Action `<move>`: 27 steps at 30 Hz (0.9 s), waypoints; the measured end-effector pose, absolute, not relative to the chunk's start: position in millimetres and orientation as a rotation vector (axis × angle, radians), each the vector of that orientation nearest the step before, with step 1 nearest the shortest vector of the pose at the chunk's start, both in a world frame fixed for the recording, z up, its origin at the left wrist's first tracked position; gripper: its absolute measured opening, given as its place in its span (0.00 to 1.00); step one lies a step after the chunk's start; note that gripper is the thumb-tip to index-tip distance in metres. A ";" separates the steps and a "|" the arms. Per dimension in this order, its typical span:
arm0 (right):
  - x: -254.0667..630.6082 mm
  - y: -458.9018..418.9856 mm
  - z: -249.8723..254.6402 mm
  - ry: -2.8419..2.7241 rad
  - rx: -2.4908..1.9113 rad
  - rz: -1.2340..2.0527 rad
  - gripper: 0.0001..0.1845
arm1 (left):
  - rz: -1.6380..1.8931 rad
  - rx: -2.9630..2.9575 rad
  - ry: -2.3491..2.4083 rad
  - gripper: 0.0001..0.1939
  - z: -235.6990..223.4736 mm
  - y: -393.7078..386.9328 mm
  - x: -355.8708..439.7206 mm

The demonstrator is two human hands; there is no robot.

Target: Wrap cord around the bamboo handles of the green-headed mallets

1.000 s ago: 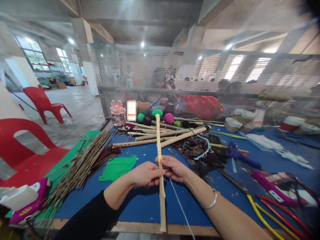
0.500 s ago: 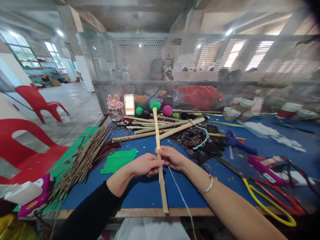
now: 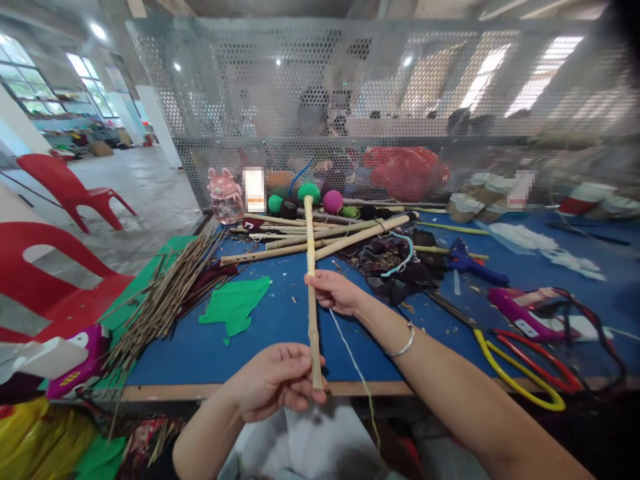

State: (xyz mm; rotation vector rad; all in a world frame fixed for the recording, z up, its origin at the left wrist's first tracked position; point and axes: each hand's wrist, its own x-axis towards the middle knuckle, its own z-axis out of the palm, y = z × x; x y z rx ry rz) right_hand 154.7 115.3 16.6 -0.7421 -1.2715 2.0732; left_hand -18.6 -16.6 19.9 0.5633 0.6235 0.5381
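A long bamboo stick [image 3: 311,267] with a green ball [image 3: 309,193] on its far end runs from the table's middle to the near edge. My right hand [image 3: 334,291] is closed round its middle, and a thin white string [image 3: 351,357] trails down from that hand. My left hand [image 3: 277,381] is closed on the stick's near end, at the table's front edge.
A blue table [image 3: 280,327] carries more bamboo sticks [image 3: 320,243], a bundle of thin twigs [image 3: 165,300], green felt [image 3: 234,303], dark cloth scraps [image 3: 395,267], glue guns [image 3: 525,310] and yellow-handled shears [image 3: 510,373]. Red chairs [image 3: 45,280] stand left. A perforated metal screen [image 3: 350,100] runs behind.
My left hand slid down the stick from beside the right hand to its near end. The view has tilted downward.
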 end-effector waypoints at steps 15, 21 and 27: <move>158.6 112.4 19.7 -1.299 -0.804 2.040 0.16 | 0.549 0.742 0.706 0.18 22.1 -19.8 -7.5; 153.9 111.3 17.0 -1.359 -0.894 2.010 0.18 | 0.834 1.222 1.242 0.20 40.2 18.0 -4.4; 155.2 112.9 14.1 -1.343 -0.832 2.028 0.16 | 0.879 1.173 1.236 0.18 36.3 47.3 9.6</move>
